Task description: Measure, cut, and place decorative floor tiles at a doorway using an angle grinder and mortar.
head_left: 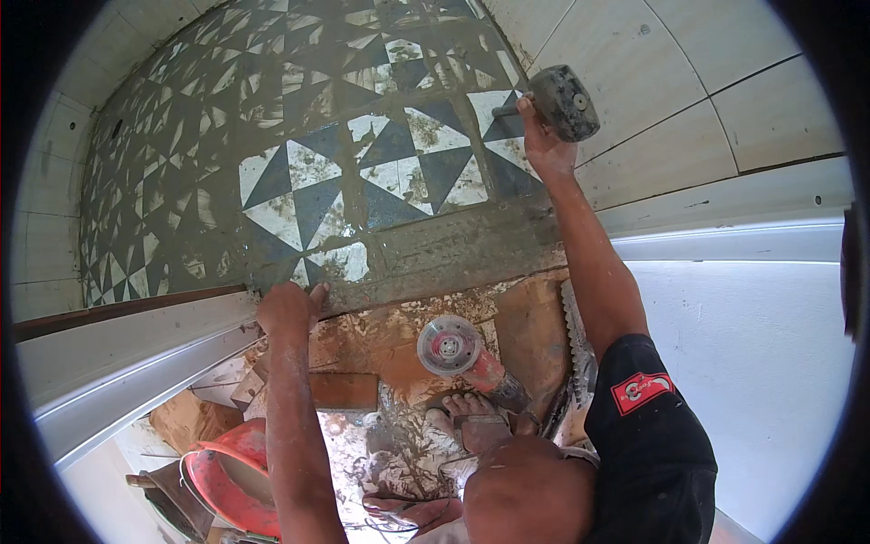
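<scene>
My right hand (549,150) is closed round the handle of a rubber mallet (564,102), close under its black, grey-smeared head. It is at the right wall, above the last patterned floor tile (503,136) on that side. At the left end of the doorway my left hand (288,310) is low beside a cut strip of tile (340,263). Its fingers are curled with the thumb pointing out; what they hold, if anything, is hidden. Blue-and-white triangle tiles (294,195), smeared with wet grey cement, cover the floor ahead.
A band of wet mortar (453,238) runs along the doorway. Nearer me lie an angle grinder (476,363) and a brown tile offcut (344,392). A red bucket (231,480) is at lower left. White door frames (725,240) flank both sides; my bare feet show below.
</scene>
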Motion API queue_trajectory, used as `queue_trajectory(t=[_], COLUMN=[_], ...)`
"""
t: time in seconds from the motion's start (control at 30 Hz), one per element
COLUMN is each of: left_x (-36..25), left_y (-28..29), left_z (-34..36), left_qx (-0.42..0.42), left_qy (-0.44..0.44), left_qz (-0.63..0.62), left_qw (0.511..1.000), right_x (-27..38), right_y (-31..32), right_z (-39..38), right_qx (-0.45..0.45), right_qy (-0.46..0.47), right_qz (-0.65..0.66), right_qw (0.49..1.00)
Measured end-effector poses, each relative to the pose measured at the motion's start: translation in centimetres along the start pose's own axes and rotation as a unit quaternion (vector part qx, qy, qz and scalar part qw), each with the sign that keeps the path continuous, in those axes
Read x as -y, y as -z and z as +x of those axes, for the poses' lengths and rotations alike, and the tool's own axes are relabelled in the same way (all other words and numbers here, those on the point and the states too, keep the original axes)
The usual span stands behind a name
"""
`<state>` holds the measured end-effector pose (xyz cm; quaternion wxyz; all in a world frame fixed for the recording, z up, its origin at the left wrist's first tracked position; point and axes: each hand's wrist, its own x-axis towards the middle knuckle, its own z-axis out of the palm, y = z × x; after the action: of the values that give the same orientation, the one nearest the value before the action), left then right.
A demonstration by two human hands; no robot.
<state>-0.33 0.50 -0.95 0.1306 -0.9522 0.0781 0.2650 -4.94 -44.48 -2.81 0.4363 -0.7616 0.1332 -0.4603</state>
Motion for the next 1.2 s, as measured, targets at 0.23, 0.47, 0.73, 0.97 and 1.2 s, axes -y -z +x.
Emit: queue_trajectory(t=[0.23, 0.47, 0.73, 0.97, 1.2], left_x=[0.1, 0.0, 0.3, 0.2, 1.0], left_y=[-0.2, -0.3, -0.6, -0.2, -0.8], left_z=[0.2, 0.4, 0.5, 0.4, 0.7], left_qx=[-0.005, -0.005, -0.007, -0.004, 0.002], left_qy=[0.000, -0.007, -0.009, -0.007, -0.001], left_qz=[-0.001, 0.004, 0.007, 0.012, 0.012], left_qw=[1.000, 1.000, 1.000, 1.000, 1.000], right_x=[-1.2, -1.5, -1.6, -2.4, 1.0], right_y=[-0.5, -0.5, -1.0, -0.8, -0.9], right_z=[1.3, 1.9, 2.0, 1.8, 2.0], right_qx=[-0.024, -0.020, -0.002, 0.000, 0.023], right_qy=[-0.036, -0.010, -0.019, -0.027, -0.090], right_qz=[0.023, -0.054, -0.060, -0.058, -0.104], right_qw=[0.999, 0.998, 0.998, 0.998, 0.990])
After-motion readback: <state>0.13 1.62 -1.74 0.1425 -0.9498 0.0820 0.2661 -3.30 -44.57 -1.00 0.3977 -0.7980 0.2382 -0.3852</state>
